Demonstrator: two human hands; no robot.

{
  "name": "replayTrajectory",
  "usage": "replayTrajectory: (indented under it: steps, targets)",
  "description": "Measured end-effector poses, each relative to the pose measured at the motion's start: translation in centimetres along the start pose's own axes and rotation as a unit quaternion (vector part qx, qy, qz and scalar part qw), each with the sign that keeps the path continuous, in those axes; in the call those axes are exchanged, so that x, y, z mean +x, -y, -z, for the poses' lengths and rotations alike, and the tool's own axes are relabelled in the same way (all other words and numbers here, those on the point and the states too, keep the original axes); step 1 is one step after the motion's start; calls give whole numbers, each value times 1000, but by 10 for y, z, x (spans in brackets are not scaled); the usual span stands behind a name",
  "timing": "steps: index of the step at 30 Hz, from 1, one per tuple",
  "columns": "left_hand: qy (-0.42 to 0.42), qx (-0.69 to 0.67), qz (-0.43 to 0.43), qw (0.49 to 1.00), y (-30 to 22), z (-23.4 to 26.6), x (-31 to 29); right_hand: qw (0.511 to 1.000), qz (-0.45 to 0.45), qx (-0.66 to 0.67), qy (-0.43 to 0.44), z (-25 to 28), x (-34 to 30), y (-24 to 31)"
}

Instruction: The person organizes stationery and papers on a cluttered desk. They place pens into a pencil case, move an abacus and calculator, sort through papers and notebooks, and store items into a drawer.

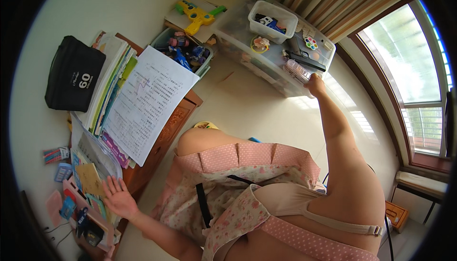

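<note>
My right arm reaches far forward to the right. My right hand [314,85] is closed on the near edge of a small clear plastic case [297,71] with pinkish contents, on the lid of a large translucent storage bin [247,54]. Just beyond the case lies a dark toy gun [305,60]. At the lower left, my left hand [121,199] is palm up with its fingers spread and nothing in it. It is beside a tan notebook [90,179] and other stationery at the desk's edge.
On the bin are a white basket [259,28] and a flower-shaped toy [311,43]. A yellow toy gun [196,17] lies farther left, above a tub of toys [183,51]. Printed sheets [147,99], stacked books and a black pouch [75,75] sit on the wooden desk. A window [404,61] is at right.
</note>
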State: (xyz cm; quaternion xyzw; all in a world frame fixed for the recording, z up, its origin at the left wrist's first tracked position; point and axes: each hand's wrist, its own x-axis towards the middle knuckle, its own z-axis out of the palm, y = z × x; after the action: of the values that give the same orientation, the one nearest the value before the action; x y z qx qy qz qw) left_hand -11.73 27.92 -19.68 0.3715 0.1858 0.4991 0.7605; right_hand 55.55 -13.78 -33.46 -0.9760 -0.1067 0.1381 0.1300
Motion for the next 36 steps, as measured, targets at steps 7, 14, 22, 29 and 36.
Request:
replayTrajectory:
  steps: [7, 14, 22, 29, 36]
  targets:
    - [-41, 51, -4, 998, 2, -8, 0, 973, -47, -67, -215, -21, -14, 34]
    - [-23, 118, -29, 992, 9, -24, 4, 929, 262, 100, -243, 2, -71, 190]
    - [-39, 127, -29, 991, 15, -45, 30, 745, 536, 395, -36, 46, -167, 468]
    - [-46, 139, -12, 989, 9, -43, 46, 795, 490, 356, -32, 58, -178, 685]
    - [-16, 180, 5, 984, 9, -34, 51, 831, 340, 256, 358, 68, -153, 736]
